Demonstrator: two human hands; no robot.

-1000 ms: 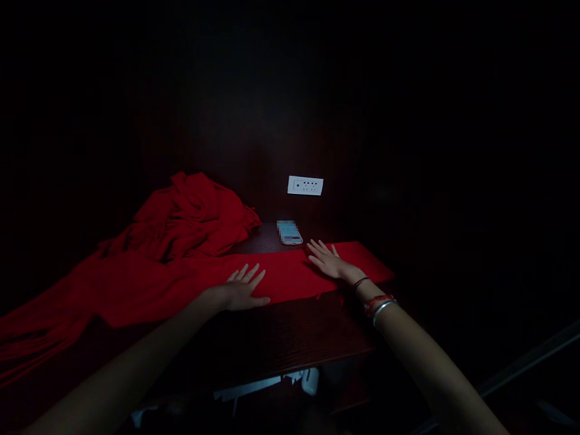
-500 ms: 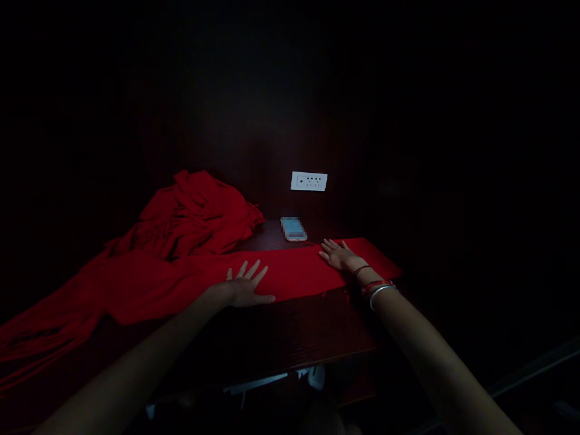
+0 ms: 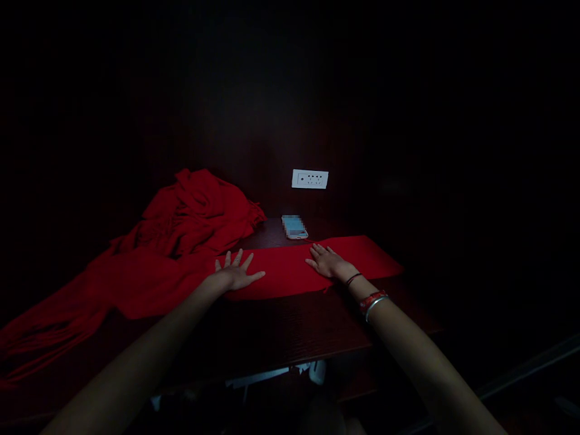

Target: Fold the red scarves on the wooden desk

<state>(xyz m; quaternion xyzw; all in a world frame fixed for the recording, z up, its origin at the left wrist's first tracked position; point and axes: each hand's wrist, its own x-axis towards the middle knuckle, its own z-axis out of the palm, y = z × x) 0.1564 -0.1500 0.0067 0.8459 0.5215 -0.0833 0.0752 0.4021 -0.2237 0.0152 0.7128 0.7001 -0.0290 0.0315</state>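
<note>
A long red cloth (image 3: 281, 272) lies flattened across a dark wooden table (image 3: 290, 338), and its left part is bunched in a heap (image 3: 194, 211). My left hand (image 3: 236, 273) rests flat on the cloth near its middle, fingers spread, holding nothing. Further right, my right hand (image 3: 327, 263) also presses flat on the cloth with its fingers stretched out. Bangles and a dark band circle my right wrist (image 3: 369, 299).
A phone (image 3: 294, 226) lies on the table just behind the cloth. A white wall socket (image 3: 310, 179) sits on the dark back wall above it. The cloth trails off the table at the left. The room is very dark.
Both hands have slid over the cloth: the left one moved up and slightly left, the right one moved left, closer to the middle. The cloth strip looks smoother.
</note>
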